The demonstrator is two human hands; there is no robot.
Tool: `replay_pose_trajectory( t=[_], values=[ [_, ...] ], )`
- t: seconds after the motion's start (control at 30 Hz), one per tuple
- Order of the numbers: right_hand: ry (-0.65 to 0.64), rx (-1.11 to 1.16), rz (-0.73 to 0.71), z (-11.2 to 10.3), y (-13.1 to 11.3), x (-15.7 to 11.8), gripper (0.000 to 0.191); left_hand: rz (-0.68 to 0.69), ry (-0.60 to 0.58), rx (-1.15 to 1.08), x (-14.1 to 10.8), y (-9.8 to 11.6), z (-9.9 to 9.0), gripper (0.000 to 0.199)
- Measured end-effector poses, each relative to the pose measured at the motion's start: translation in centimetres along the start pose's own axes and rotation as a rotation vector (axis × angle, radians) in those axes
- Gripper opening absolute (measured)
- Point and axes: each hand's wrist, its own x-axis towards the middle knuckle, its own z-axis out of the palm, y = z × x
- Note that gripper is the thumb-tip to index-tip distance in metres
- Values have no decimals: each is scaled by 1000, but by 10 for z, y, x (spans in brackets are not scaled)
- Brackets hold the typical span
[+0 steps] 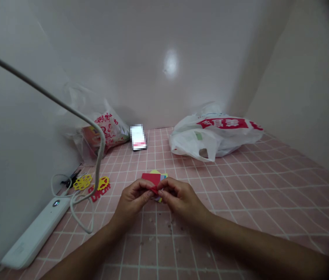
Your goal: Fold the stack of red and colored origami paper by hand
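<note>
Close together in the middle of the table, my left hand (137, 194) and my right hand (176, 194) pinch a piece of red paper (154, 190) between thumbs and forefingers. It looks folded or creased where the fingertips meet; its exact shape is partly hidden by them. Just behind the fingers shows a flat red square (150, 177), and I cannot tell whether it is part of the held piece. Yellow paper (156, 171) and a bit of blue peek out around and under it.
A cable (65, 105) hangs across the left, above a white power strip (37, 233). Yellow cut-out shapes (82, 182) and red letter shapes (99, 192) lie nearby. Behind are a printed plastic bag (112, 126), a lit phone (138, 137) and a white plastic bag (225, 132).
</note>
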Motion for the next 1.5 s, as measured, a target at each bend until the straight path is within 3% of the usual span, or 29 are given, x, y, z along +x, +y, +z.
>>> replay_pose_trajectory(
  t=[0.1,0.23,0.33,0.43,0.53,0.63,0.83,1.23,1.5],
  values=[
    [-1,-73,-16,-2,0,0,5,15,-3,5,-1,0,0,9],
    [-20,-234,-132,-5,0,-1,9,-85,-16,-58,-2,-2,0,13],
    [33,-361,-213,-5,-1,-3,7,-127,-39,-76,-2,-3,-1,16],
    [68,-401,-208,-5,-2,-4,14,-126,-77,-48,-2,-4,-1,17],
    [72,-344,-134,-5,-5,-3,18,-62,-104,30,-2,-3,-1,13],
    [36,-150,-39,-4,-5,0,16,19,-109,136,-3,-1,0,8],
    [-43,147,58,-1,2,4,7,15,-41,147,-2,-3,0,9],
    [-61,190,68,1,5,4,5,-1,-4,177,-3,-7,-2,12],
    [-67,82,17,1,7,3,8,16,-14,179,-3,-7,-1,13]
  ],
)
